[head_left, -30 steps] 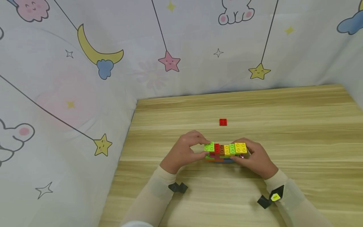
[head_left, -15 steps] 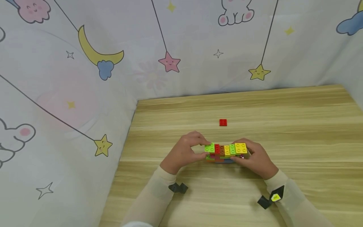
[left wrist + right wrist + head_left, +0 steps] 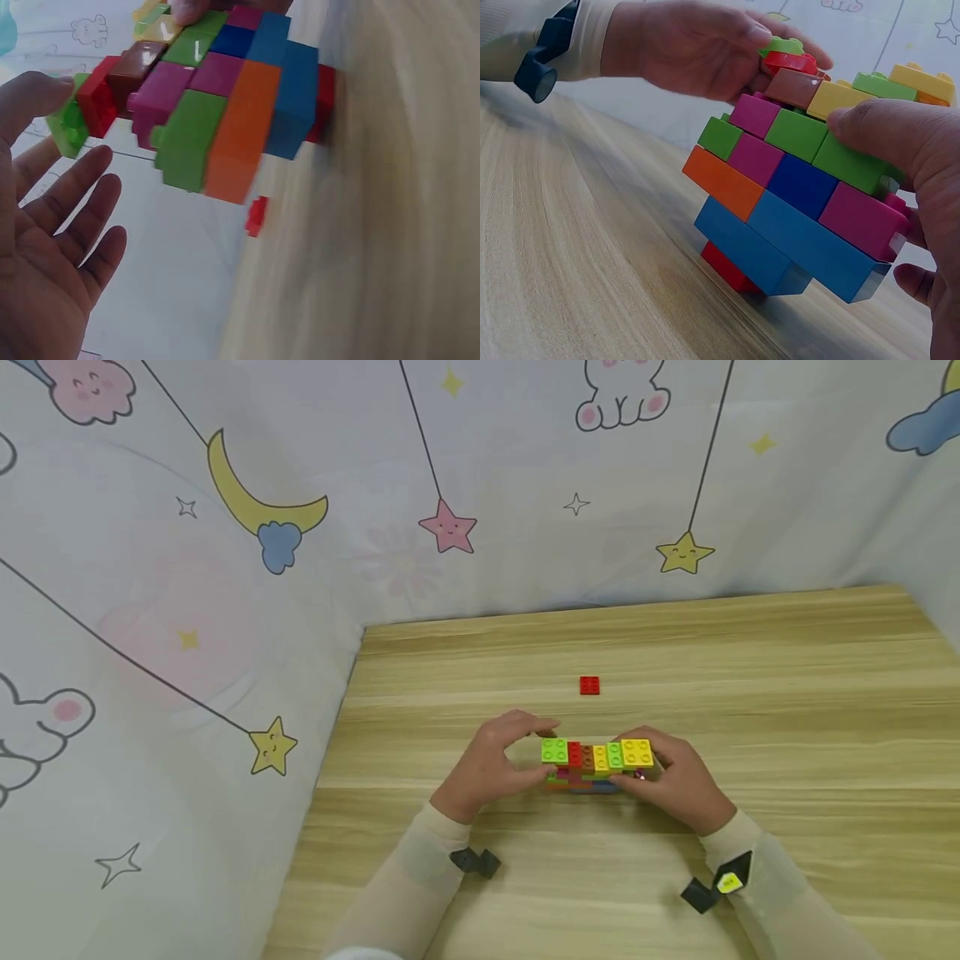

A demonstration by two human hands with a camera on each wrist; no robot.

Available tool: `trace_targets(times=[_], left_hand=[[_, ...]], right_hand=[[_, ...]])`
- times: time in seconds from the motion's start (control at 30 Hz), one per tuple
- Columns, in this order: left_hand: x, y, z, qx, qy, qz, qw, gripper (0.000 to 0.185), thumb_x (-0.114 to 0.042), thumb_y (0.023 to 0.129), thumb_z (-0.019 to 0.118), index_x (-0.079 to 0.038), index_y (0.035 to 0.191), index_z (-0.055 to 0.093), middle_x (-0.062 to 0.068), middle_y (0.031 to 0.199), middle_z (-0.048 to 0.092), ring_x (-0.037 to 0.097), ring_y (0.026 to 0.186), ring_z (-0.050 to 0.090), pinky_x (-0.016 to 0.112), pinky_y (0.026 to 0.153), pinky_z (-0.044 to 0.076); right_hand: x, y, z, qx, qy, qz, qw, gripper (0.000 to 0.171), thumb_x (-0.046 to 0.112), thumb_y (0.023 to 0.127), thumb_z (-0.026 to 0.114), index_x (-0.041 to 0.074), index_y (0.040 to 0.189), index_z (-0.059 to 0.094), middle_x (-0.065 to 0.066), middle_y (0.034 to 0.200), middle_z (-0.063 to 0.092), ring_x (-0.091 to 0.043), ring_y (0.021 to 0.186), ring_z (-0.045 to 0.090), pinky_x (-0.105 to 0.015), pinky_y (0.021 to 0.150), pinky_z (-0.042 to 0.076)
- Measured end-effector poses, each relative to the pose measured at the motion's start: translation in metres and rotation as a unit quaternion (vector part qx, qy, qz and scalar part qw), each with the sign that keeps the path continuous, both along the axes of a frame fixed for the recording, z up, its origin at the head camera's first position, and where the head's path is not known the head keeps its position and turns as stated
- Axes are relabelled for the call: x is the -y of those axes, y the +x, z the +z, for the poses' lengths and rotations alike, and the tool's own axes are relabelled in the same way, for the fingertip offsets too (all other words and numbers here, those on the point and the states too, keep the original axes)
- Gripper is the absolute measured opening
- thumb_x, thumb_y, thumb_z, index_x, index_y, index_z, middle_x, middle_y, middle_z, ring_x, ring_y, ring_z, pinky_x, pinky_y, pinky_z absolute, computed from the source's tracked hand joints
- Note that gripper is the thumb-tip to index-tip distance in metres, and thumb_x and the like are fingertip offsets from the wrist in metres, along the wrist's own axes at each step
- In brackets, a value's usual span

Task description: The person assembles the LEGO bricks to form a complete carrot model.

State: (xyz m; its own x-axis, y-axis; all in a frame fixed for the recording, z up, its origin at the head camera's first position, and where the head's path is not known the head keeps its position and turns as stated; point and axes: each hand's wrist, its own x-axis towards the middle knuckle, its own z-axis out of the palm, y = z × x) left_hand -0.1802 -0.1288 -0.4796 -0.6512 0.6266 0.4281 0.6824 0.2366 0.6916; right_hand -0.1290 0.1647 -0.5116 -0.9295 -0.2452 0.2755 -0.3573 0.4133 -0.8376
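A heart-like build of stacked toy building blocks stands on the wooden table in the head view. Its colours run from a red block at the bottom through blue, orange, magenta and green to a brown and yellow upper row. My right hand grips the build's right side, thumb on the near face and fingers behind. Around the left end, my left hand lies with loosely spread fingers. In the left wrist view its thumb is close to the light green block; whether they touch I cannot tell.
A loose red block lies on the table behind the build. Beyond the table's back edge hangs a white curtain printed with stars and a moon, and it continues along the left side.
My left hand has loosened from the light green block and drawn slightly left, its fingers spreading wider. The right hand and the build have stayed in place.
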Motion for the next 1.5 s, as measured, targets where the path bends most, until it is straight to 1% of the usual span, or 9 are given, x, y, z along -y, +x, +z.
trace_targets(times=[0.1,0.23,0.33,0.47,0.6,0.7,0.87,1.1,1.5], left_hand=[[0.001,0.003,-0.015,0.067,0.010,0.014,0.9976,0.059,-0.010,0.084,0.085,-0.009,0.140,0.064,0.006,0.128,0.071,0.015,0.115,0.064,0.049,0.098,0.054],[0.000,0.008,-0.031,0.134,-0.007,0.034,0.9904,0.057,-0.021,0.085,0.087,-0.014,0.137,0.067,-0.005,0.130,0.069,0.010,0.115,0.062,0.045,0.101,0.053],[-0.002,0.009,-0.038,0.146,-0.016,0.038,0.9884,0.047,-0.028,0.085,0.088,-0.018,0.128,0.071,-0.011,0.121,0.070,0.008,0.110,0.063,0.038,0.101,0.052],[-0.002,0.008,-0.044,0.143,-0.011,0.039,0.9889,0.037,-0.023,0.084,0.089,-0.017,0.118,0.074,-0.009,0.114,0.071,0.009,0.101,0.063,0.032,0.095,0.053],[0.000,0.007,-0.047,0.135,-0.016,0.047,0.9896,0.034,-0.021,0.084,0.089,-0.017,0.115,0.075,-0.009,0.111,0.071,0.009,0.094,0.060,0.029,0.088,0.053],[0.000,0.006,-0.048,0.128,-0.016,0.048,0.9905,0.034,-0.021,0.084,0.089,-0.017,0.114,0.075,-0.008,0.109,0.071,0.010,0.092,0.058,0.027,0.086,0.052],[0.000,0.006,-0.049,0.123,-0.006,0.037,0.9918,0.033,-0.018,0.084,0.088,-0.014,0.113,0.074,-0.006,0.109,0.072,0.011,0.093,0.059,0.029,0.089,0.053],[0.002,0.006,-0.051,0.126,0.004,0.022,0.9918,0.032,-0.016,0.083,0.088,-0.014,0.112,0.074,-0.004,0.111,0.073,0.008,0.100,0.063,0.033,0.095,0.054],[0.003,0.005,-0.052,0.133,0.002,0.020,0.9910,0.031,-0.016,0.084,0.088,-0.014,0.112,0.074,-0.004,0.112,0.072,0.008,0.099,0.062,0.031,0.093,0.054]], right_hand=[[0.002,-0.002,-0.001,0.002,0.000,0.003,1.000,0.037,0.013,0.080,0.091,0.016,0.112,0.072,0.006,0.110,0.072,-0.007,0.100,0.067,-0.018,0.091,0.051],[0.002,-0.004,-0.003,0.000,-0.012,0.017,1.000,0.039,0.012,0.080,0.091,0.017,0.114,0.072,0.005,0.112,0.072,-0.007,0.102,0.067,-0.018,0.093,0.050],[-0.003,-0.006,-0.005,0.004,-0.047,0.041,0.998,0.032,0.021,0.091,0.082,0.017,0.120,0.071,0.002,0.117,0.072,-0.009,0.109,0.065,-0.018,0.100,0.045],[-0.015,-0.013,-0.011,0.001,-0.110,0.057,0.992,0.040,0.039,0.109,0.050,0.009,0.129,0.067,-0.007,0.125,0.070,-0.015,0.116,0.061,-0.021,0.101,0.041],[-0.026,-0.032,-0.018,0.009,-0.127,0.014,0.992,0.037,0.025,0.113,0.041,0.002,0.129,0.066,-0.012,0.123,0.070,-0.015,0.113,0.060,-0.022,0.097,0.044],[-0.032,-0.051,-0.023,0.033,-0.093,-0.028,0.995,0.024,0.014,0.108,0.055,0.005,0.126,0.068,-0.012,0.120,0.071,-0.011,0.108,0.060,-0.016,0.092,0.046],[-0.036,-0.081,-0.031,0.045,0.014,-0.063,0.997,0.032,0.025,0.099,0.073,0.011,0.127,0.069,-0.007,0.121,0.071,-0.014,0.109,0.059,-0.020,0.093,0.044],[-0.030,-0.119,-0.039,0.049,0.107,-0.047,0.992,0.050,0.038,0.091,0.081,0.010,0.131,0.069,-0.011,0.132,0.066,-0.033,0.125,0.055,-0.056,0.109,0.038],[-0.015,-0.144,-0.043,0.006,0.201,-0.017,0.979,0.060,0.040,0.085,0.086,0.011,0.135,0.069,-0.011,0.131,0.065,-0.037,0.126,0.050,-0.062,0.104,0.031]])
